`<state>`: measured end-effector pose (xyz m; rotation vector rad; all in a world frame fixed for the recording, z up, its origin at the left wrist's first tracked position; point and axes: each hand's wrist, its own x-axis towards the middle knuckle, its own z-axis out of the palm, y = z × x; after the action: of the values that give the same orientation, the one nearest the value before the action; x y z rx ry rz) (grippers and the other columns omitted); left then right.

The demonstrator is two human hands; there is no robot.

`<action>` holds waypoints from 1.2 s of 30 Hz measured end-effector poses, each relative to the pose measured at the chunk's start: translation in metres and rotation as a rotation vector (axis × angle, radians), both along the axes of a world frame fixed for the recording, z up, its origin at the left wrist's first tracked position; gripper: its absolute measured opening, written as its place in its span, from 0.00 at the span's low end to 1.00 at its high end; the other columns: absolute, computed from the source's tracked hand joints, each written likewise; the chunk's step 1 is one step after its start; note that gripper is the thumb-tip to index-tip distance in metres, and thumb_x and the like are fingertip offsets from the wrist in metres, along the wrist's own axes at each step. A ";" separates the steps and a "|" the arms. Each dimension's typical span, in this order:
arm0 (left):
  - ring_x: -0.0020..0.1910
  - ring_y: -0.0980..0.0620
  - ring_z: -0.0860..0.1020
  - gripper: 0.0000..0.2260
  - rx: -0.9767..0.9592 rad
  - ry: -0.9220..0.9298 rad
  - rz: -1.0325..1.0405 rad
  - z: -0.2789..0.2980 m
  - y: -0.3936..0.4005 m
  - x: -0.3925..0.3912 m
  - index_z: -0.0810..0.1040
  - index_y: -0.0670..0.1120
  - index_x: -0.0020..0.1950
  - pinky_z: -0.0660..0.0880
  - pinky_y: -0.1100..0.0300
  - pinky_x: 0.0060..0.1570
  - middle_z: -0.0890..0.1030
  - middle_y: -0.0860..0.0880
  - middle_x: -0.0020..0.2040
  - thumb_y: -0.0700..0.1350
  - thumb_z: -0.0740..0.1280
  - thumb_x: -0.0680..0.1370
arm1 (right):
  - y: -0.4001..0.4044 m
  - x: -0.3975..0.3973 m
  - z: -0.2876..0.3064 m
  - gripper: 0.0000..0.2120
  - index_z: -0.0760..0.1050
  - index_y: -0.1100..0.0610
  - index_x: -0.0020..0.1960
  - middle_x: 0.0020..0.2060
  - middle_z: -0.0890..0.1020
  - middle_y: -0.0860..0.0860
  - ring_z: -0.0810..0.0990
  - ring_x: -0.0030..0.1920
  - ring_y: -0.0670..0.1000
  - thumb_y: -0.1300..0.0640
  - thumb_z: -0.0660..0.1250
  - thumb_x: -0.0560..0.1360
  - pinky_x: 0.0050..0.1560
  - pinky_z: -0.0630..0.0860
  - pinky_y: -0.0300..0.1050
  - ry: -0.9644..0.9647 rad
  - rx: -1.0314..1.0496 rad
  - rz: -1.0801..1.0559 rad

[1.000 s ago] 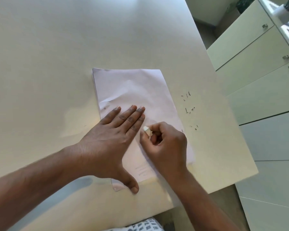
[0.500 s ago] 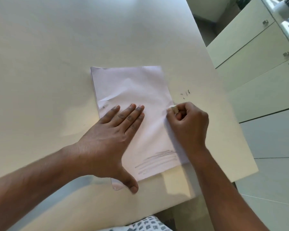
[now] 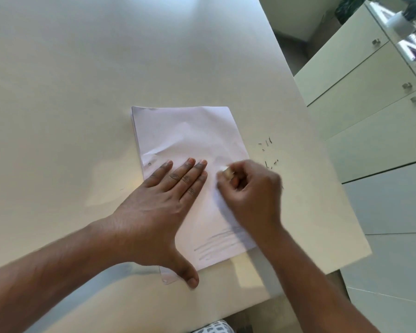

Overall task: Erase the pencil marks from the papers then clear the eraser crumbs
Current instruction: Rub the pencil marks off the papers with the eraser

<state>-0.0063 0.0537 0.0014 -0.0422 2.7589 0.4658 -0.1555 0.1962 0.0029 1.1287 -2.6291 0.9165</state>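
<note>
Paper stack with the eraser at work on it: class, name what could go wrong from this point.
1. The top sheet is already creased; hard rubbing with the eraser may wrinkle or tear it, though the left hand lies flat on it.
2. Pencil marks near the bottom edge sit by the right hand's wrist, which may smudge them.
3. Crumbs lie on the table near its right edge and may fall off when swept.

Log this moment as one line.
left hand flat on white paper stack | right hand pinches small white eraser | grey pencil marks remain | dark crumbs on table
</note>
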 end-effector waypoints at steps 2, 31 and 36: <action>0.73 0.53 0.16 0.76 0.002 0.008 0.002 0.000 0.000 0.000 0.20 0.46 0.77 0.25 0.48 0.76 0.15 0.51 0.74 0.90 0.59 0.53 | -0.001 0.012 -0.003 0.06 0.81 0.54 0.40 0.28 0.79 0.46 0.78 0.29 0.48 0.55 0.78 0.71 0.34 0.77 0.47 -0.053 0.015 0.066; 0.73 0.52 0.16 0.76 0.012 0.041 0.000 -0.002 -0.001 0.001 0.20 0.46 0.77 0.26 0.48 0.77 0.16 0.50 0.75 0.89 0.60 0.54 | -0.032 -0.030 0.000 0.05 0.82 0.54 0.38 0.27 0.80 0.47 0.80 0.30 0.51 0.55 0.75 0.71 0.36 0.75 0.44 0.039 0.059 -0.012; 0.73 0.52 0.16 0.76 0.008 0.028 -0.012 -0.002 0.000 0.001 0.20 0.46 0.77 0.27 0.47 0.78 0.16 0.50 0.75 0.89 0.60 0.54 | -0.027 -0.071 0.007 0.06 0.83 0.55 0.42 0.32 0.83 0.50 0.83 0.36 0.57 0.52 0.73 0.73 0.39 0.74 0.46 0.136 0.063 -0.247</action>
<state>-0.0051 0.0538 -0.0005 -0.0168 2.7830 0.4775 -0.2264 0.1692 0.0098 0.8215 -2.6243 0.6880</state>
